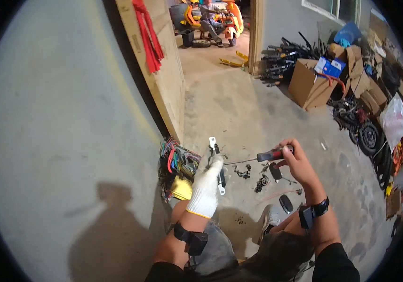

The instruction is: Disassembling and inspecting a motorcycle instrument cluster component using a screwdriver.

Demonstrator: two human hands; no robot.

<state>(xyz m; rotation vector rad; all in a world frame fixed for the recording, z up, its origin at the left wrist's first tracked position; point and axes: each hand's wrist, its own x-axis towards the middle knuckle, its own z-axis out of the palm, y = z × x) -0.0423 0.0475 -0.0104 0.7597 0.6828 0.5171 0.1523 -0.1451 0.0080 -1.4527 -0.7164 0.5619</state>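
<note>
My left hand (207, 181), in a white knit glove, is closed around the middle of a narrow black part with white metal end tabs (222, 190). In my bare right hand (293, 160) is a screwdriver (272, 154) with a red and black handle. Its long thin shaft points left and reaches the gloved fingers; the tip is hidden there. On the floor below the screwdriver lie small black clips and pieces (261, 183), a dark flat oblong part (275, 172) and a black oval part (286, 204).
A heap of coloured wires (175, 162) with a yellow piece (181, 188) sits against the left wall. An open wooden door (163, 61) stands ahead. Cardboard boxes (305, 84) and scooter parts line the right side. Beyond the doorway, a person (211, 23) sits beside an orange scooter (233, 21).
</note>
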